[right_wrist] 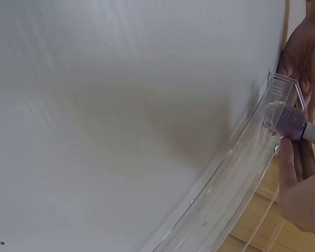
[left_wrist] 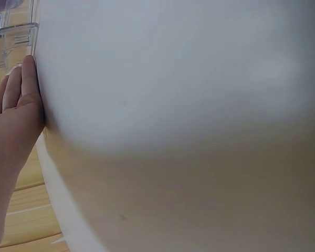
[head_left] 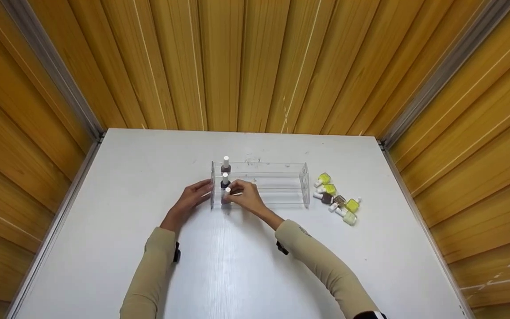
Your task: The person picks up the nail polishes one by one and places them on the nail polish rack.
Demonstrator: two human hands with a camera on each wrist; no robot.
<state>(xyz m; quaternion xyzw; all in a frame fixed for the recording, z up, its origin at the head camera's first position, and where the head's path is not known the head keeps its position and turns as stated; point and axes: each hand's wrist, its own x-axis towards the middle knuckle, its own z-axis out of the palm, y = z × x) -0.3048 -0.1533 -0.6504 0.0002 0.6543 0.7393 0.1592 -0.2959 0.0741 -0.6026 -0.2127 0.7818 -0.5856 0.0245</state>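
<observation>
Right at the left end of a clear rack's [head_left: 306, 190] front tier is a purplish bottle [right_wrist: 290, 122] with a white cap, its squarish glass body showing pale lettering in the right wrist view; whether its base is fully seated cannot be told. The grip of the right hand [head_left: 247, 197] is closed around it, thumb and fingers pinching near the cap and hiding part of the tiers behind. Just behind stand a dark bottle [head_left: 225, 183] and, on the rear tier, a brownish bottle [head_left: 225, 169], both white-capped and upright, forming a line along that end. The left hand [head_left: 191, 195] has its fingers extended, fingertips against the rack's outer left side. The rack is glossy, transparent plastic, long and stepped, with thin upright end panels. Beyond its right end lies a loose cluster of small, blocky bottles [head_left: 352, 205], yellow, pale green and dark, tipped over near one another. All this sits on a smooth white table [head_left: 82, 230], enclosed by grooved, wood-grained panels [head_left: 219, 66] with grey metal posts [head_left: 60, 66] at the corners.
</observation>
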